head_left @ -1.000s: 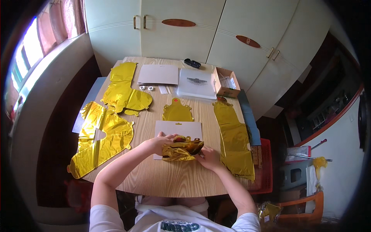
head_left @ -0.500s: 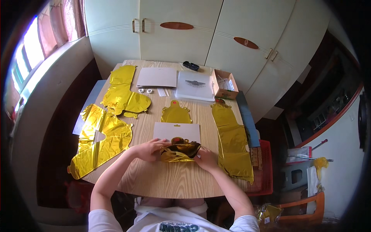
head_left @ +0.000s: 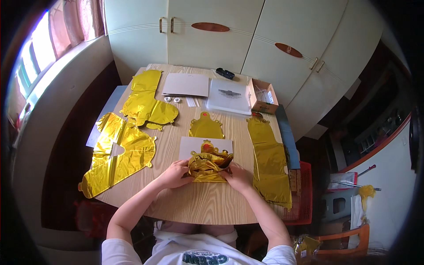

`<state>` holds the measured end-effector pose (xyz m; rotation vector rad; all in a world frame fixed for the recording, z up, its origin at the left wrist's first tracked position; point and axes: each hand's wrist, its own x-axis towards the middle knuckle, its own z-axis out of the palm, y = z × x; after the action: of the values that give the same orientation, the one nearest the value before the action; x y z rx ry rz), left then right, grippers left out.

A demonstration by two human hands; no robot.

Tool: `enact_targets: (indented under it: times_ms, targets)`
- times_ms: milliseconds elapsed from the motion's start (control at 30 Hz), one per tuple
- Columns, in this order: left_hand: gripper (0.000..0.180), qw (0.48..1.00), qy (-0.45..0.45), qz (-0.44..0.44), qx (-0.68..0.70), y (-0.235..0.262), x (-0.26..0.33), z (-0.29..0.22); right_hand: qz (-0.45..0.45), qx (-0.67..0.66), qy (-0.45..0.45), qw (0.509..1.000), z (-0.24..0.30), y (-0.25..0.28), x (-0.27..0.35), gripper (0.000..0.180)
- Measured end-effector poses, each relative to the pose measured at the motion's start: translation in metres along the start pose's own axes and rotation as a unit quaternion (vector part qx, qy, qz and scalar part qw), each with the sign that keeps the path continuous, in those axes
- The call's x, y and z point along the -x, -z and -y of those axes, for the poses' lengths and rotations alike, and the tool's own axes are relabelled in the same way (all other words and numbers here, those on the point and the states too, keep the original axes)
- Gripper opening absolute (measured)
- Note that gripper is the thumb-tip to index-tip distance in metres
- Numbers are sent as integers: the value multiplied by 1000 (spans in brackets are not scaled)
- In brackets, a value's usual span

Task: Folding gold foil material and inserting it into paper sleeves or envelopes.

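Observation:
A crumpled gold foil balloon lies partly folded at the near side of the table, its layers bulging up. My left hand holds its left edge, fingers curled in against the foil. At the right edge, my right hand grips it with the thumb on the near side. Beneath and behind the foil is a white card, its lower part covered. Just beyond the card, a flat gold foil piece with rounded tabs and a red spot sticks out.
More flat gold balloons lie at the left, near left and right. Toward the back are white cards, clear bags, white rolls, a black object and an open box. A red basket stands at the right.
The foil between my hands is gathered higher and bulges more over the card. My left hand has shifted nearer to me and now grips the side. The whole view has shifted slightly.

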<state>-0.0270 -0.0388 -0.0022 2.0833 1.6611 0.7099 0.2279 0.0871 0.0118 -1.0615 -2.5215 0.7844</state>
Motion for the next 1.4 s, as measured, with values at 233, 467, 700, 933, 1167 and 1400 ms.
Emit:
enact_targets:
  times_ms: [233, 467, 700, 933, 1167, 1400]
  targets:
    - [24, 1000, 30, 7, 1, 7, -1, -11, -44, -30, 38, 998, -3, -5, -8, 48]
    - [19, 998, 14, -58, -18, -10, 1, -8, -103, -30, 76, 991, -32, -27, -19, 66]
    - [16, 993, 8, -109, -52, -19, 3, -9, -71, 103, 72, 990, -31, -9, -13, 75]
    - [13, 992, -15, -113, -59, -20, 22, -17, -51, 130, 100, 985, -21, -11, 20, 106]
    - [10, 991, 36, -103, -74, -25, 91, -79, -5, 133, 87, 987, 27, -12, 101, 115]
    - [12, 977, 75, -137, -148, -38, 117, -97, -41, 99, 105, 989, 31, -26, 120, 102]
